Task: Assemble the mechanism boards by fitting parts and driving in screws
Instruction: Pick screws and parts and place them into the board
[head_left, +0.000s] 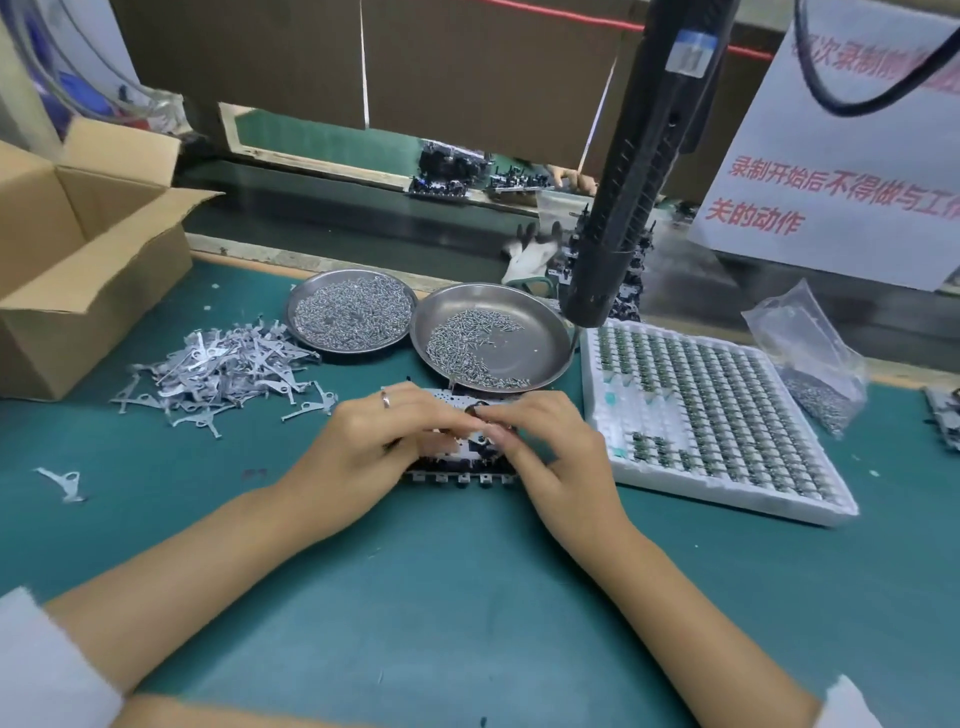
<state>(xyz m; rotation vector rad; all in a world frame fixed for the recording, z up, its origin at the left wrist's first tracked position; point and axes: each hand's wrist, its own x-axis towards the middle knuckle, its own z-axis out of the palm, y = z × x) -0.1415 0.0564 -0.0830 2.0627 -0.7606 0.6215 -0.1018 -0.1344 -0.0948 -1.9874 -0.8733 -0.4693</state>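
Note:
A metal mechanism board (460, 470) lies flat on the green mat in the middle of the bench, mostly covered by both hands. My left hand (382, 441), a ring on one finger, rests on the board's left half with its fingers curled onto it. My right hand (545, 447) sits over the right half, its thumb and forefinger pinching a small dark part (475, 410) at the board's top. The black electric screwdriver (631, 176) hangs above and behind the board, untouched.
Two steel dishes of screws (353, 312) (493, 338) stand behind the board. A heap of flat metal levers (223, 369) lies to the left, near an open cardboard box (78, 260). A white tray of small parts (711, 415) fills the right, with a plastic bag (810, 358) beyond.

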